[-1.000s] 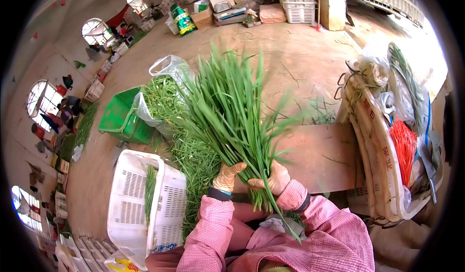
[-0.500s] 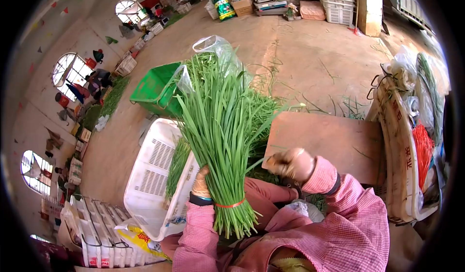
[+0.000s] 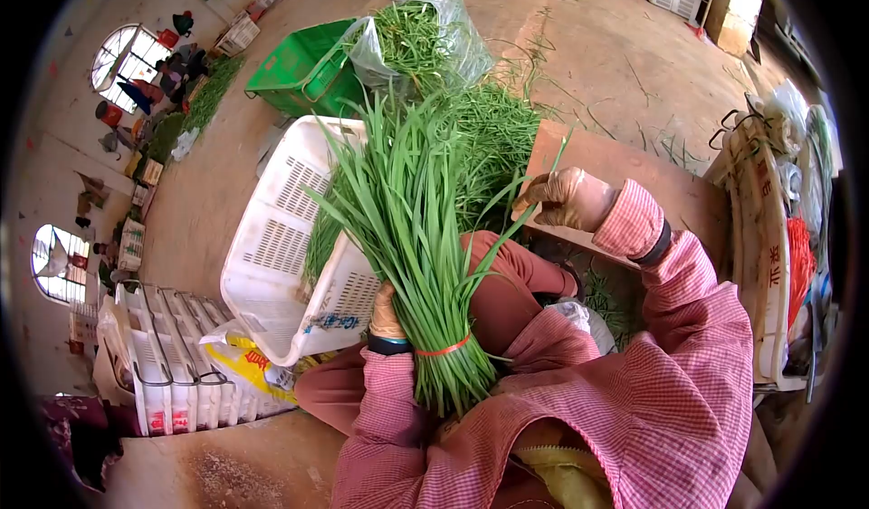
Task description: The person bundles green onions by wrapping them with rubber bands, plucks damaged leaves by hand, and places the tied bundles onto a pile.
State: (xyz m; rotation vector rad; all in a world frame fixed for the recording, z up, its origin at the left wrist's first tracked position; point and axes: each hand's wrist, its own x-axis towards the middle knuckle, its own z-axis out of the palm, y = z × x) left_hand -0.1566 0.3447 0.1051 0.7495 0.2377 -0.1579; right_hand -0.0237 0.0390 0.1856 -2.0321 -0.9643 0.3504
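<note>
A thick bunch of green garlic chives [image 3: 412, 210] lies tilted across my lap, its cut ends toward me. A red band [image 3: 444, 346] circles it near those ends. My left hand [image 3: 386, 313], in a tan glove, is closed round the bunch's left side just above the band; part of its grip is hidden behind the leaves. To the right of the bunch, my right hand [image 3: 570, 198], also gloved, is closed with the fingertips pinching a long chive leaf [image 3: 509, 231] that sticks out sideways from the bunch. The leaf's tip shows above the fingers.
Loose chives [image 3: 493, 138] are heaped beyond the bunch. A white crate [image 3: 272, 228] stands at left, a green crate [image 3: 285, 70] behind it, beside a clear bag [image 3: 462, 43] of greens. At right are a brown board [image 3: 625, 178] and a white container [image 3: 756, 264] with red ties.
My right hand has moved up and away from me, and now has a leaf at its fingertips. The bunch leans more to the left, still in my left hand. The view has tilted downward.
</note>
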